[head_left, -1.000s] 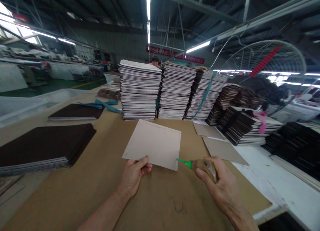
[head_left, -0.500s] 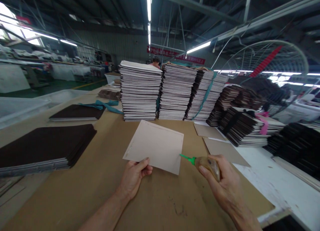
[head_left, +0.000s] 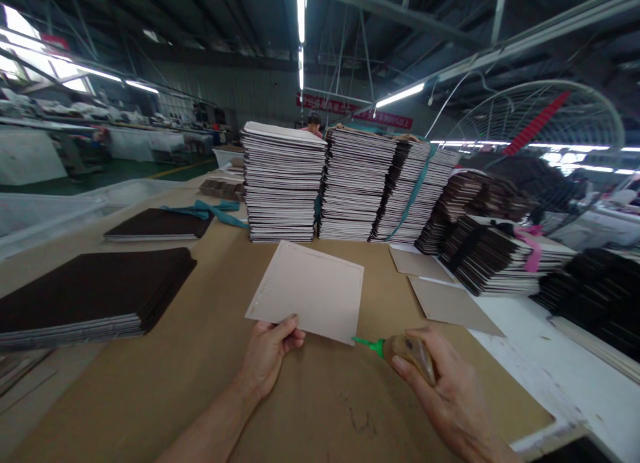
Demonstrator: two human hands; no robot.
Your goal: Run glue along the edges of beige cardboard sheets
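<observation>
A pale, flat cardboard panel [head_left: 313,289] is tilted above the brown-covered table [head_left: 295,409]. My left hand [head_left: 273,349] pinches its near edge, thumb on top and fingers underneath. Thin lines of what looks like glue run along the panel's left and far edges. My right hand [head_left: 445,383] is wrapped round a yellowish-brown glue bottle [head_left: 413,356] with a green nozzle. The nozzle's tip is at the panel's near right corner; whether it touches the surface I cannot tell.
Tall stacks of board-and-dark-fabric panels [head_left: 285,183] stand at the back. Dark panels [head_left: 90,289] lie in a pile at left, near a teal strap [head_left: 220,213]. Bare boards [head_left: 450,303] and a bound bundle [head_left: 500,256] are at right. A large fan [head_left: 540,129] stands behind.
My right hand has drawn the bottle nearer along the panel's right edge, so the nozzle moved from mid-edge to the near corner. My left hand stays on the panel.
</observation>
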